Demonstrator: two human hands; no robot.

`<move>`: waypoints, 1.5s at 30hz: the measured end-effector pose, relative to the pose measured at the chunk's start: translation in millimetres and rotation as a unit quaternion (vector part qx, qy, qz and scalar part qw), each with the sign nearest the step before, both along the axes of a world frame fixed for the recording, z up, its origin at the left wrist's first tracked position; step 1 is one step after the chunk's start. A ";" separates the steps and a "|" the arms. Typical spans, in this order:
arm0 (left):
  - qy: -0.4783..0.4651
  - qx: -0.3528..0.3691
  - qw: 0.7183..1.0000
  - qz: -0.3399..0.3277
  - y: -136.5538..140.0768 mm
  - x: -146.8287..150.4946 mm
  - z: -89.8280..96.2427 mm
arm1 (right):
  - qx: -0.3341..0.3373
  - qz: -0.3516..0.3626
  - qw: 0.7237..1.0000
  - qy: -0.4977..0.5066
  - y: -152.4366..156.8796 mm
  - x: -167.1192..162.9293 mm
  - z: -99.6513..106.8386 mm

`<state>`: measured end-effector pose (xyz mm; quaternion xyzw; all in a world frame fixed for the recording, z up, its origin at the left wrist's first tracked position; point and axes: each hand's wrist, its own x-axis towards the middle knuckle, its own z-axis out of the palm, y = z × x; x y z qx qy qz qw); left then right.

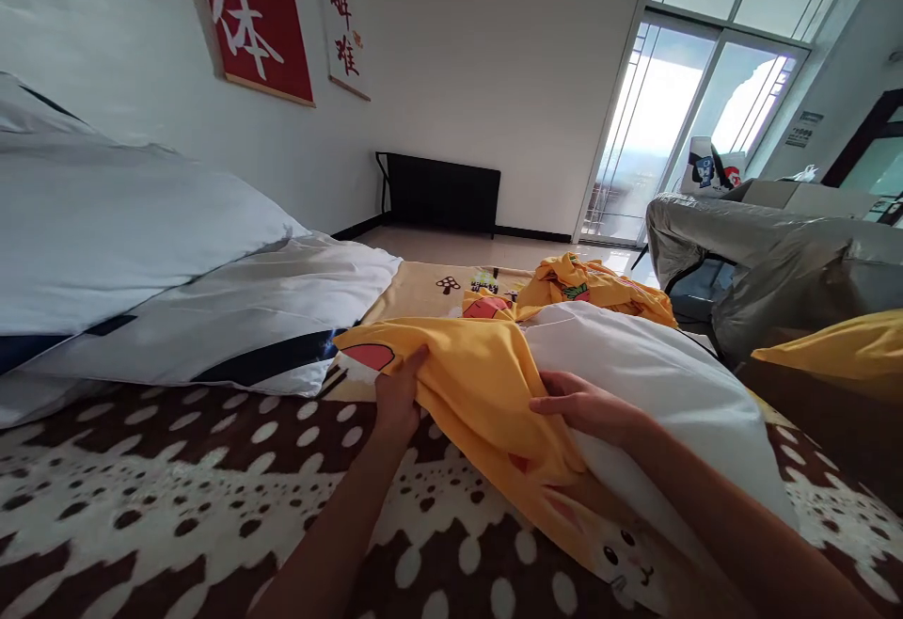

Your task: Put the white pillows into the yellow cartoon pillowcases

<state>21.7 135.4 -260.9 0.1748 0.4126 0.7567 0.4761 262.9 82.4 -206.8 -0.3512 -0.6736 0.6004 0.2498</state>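
Note:
My left hand is closed on the upper left part of a yellow pillowcase printed with a rabbit face and carrot-like shapes. On the other side of the same cloth, my right hand pinches it between thumb and fingers. The pillowcase hangs in loose folds and trails down towards me at the lower right. Right beside it, partly under my right forearm, lies a plump white pillow. Behind the pillow is a crumpled heap of matching yellow cloth.
A brown-and-white patterned blanket covers the bed. White pillows with dark bands are piled on the left. Plastic-wrapped furniture stands at the right, near yellow fabric. A black panel leans by the far wall.

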 end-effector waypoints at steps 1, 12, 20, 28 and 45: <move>-0.002 -0.010 1.000 0.007 1.7 -3.3 -1.4 | -0.039 0.023 0.999 0.017 -0.4 -1.0 -2.3; -0.026 -0.092 0.994 0.046 27.3 -52.1 -25.7 | 0.078 -0.009 0.985 -0.156 -1.6 4.8 7.8; 0.015 -0.030 0.990 -0.133 23.3 -64.7 -26.6 | -0.036 -0.131 0.988 0.070 5.9 -9.1 0.7; 0.197 -0.008 0.902 -0.383 -2.5 -95.6 -24.9 | -0.010 -0.075 0.995 -0.066 6.0 -5.4 10.3; 0.174 -0.003 0.973 -0.149 13.1 -60.6 -20.3 | 0.229 -0.141 0.932 -0.243 12.3 -21.6 -15.4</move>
